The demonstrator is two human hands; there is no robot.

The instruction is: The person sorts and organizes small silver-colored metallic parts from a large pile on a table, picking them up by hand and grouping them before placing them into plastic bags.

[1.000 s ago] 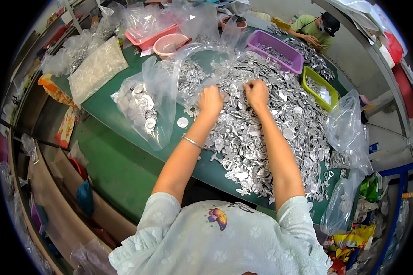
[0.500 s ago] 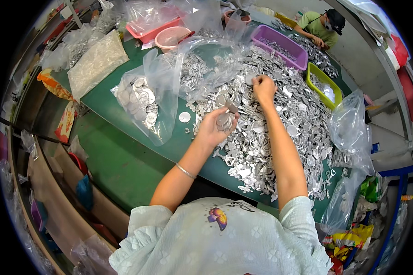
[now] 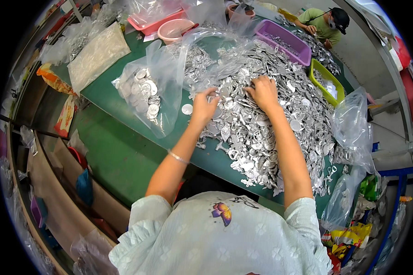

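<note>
A broad heap of silvery metal pieces, with discs, crosses and ring-like shapes among them, covers much of the green table. At its left edge is my left hand, thumb and fingers apart, beside some round discs; nothing shows clearly in its grasp. My right hand reaches onto the upper middle of the heap, fingers spread and bent down, their tips touching the pieces. Left of my left hand lies a single pale disc. Farther left, a clear plastic bag holds several round discs.
A purple basin and a lime-green basket border the heap at the far right. Pink tubs and a filled plastic sack stand at the far left. Across the table, a person in green handles pieces.
My left hand has moved up and left to the heap's edge; the discs it held no longer show in it. My right hand has shifted slightly nearer, its pinch opened onto the pieces.
</note>
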